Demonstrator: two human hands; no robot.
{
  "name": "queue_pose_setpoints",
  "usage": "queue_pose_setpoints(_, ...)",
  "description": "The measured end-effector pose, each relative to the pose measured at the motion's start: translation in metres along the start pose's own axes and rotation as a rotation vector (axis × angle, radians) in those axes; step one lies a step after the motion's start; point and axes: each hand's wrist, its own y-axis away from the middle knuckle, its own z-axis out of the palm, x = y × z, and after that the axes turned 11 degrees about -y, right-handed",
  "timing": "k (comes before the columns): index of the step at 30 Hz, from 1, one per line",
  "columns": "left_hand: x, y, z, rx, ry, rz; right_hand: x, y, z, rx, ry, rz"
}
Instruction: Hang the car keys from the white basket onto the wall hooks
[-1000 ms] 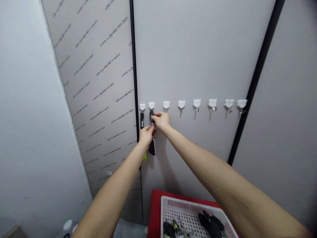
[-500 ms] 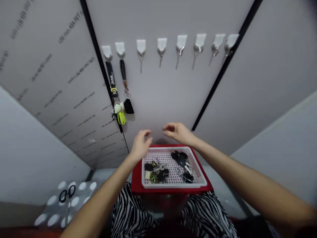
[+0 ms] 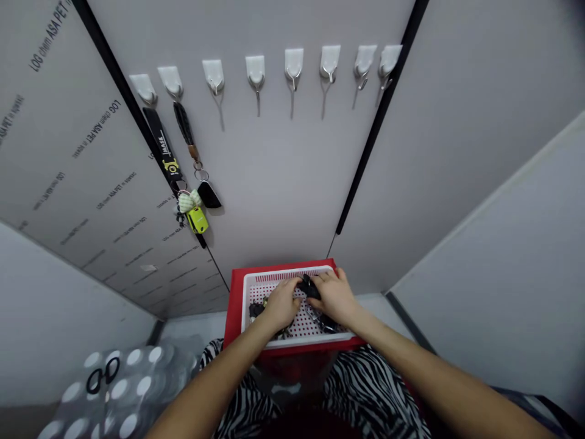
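A white perforated basket [image 3: 247, 305] holds bunches of keys. Inside it, my right hand [image 3: 336, 297] has its fingers curled round a black bunch of keys [image 3: 309, 286]. My left hand [image 3: 281, 303] reaches in from the other side, fingertips at the bunch's left edge and thumb apart from the fingers. Partly covered by that hand, more keys [image 3: 256, 310] lie at the basket's left. Below my right hand is another dark bunch [image 3: 328, 324] with metal rings.
The basket stands on a red stool [image 3: 234, 299] between my knees. Several white hooks [image 3: 255, 70] line the wall. A black lanyard with a lime key case [image 3: 197, 220] and a braided strap with a black fob [image 3: 209, 195] hang at left. Scissors [image 3: 104, 375] rest on wrapped bottles [image 3: 132, 390].
Both hands have come down from above the basket's far edge into it. My right hand has taken hold of the black keys. The view has shifted right.
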Motion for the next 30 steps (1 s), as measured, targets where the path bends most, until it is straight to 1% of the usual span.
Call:
queue_pose_setpoints(2,-0.003,0.001,0.0,0.036,0.041,-0.03,-0.005,-0.002,0.005,-0.034,-0.107,-0.027)
queue_pose_setpoints(5,-0.008,0.001,-0.001,0.093,0.127,-0.063,-0.011,-0.003,0.007,-0.097,-0.402,-0.091)
queue_pose_setpoints(7,-0.01,0.0,-0.002,0.083,0.192,-0.058,-0.013,-0.006,0.003,-0.066,-0.628,-0.084)
queue_pose_setpoints(9,-0.01,-0.001,-0.005,0.032,0.258,-0.058,-0.014,-0.01,-0.006,-0.005,-0.838,-0.017)
queue_pose_setpoints(11,-0.007,-0.001,-0.01,0.001,0.351,-0.074,-0.014,-0.017,-0.017,0.013,-1.022,0.087)
queue_pose_setpoints(14,0.001,-0.002,-0.022,0.045,0.59,-0.1,-0.016,-0.025,-0.031,-0.024,-1.252,0.223)
queue_pose_setpoints(17,0.008,-0.002,-0.037,0.075,0.8,-0.144,-0.022,-0.031,-0.04,-0.024,-1.445,0.299)
queue_pose_setpoints(19,0.009,-0.002,-0.045,0.084,0.872,-0.196,-0.026,-0.036,-0.043,-0.015,-1.52,0.319)
queue_pose_setpoints(21,0.009,-0.002,-0.054,0.109,0.912,-0.234,-0.032,-0.042,-0.047,-0.024,-1.548,0.307)
queue_pose_setpoints(24,0.007,-0.004,-0.069,0.179,0.918,-0.224,-0.042,-0.054,-0.056,-0.054,-1.542,0.251)
queue_pose_setpoints(26,0.005,-0.007,-0.083,0.284,0.889,-0.231,-0.051,-0.064,-0.065,-0.057,-1.515,0.205)
queue_pose_setpoints(29,0.002,-0.012,-0.108,0.53,0.782,-0.256,-0.065,-0.079,-0.083,-0.03,-1.458,0.124)
queue_pose_setpoints(30,0.001,-0.013,-0.116,0.578,0.726,-0.241,-0.07,-0.084,-0.089,-0.02,-1.437,0.095)
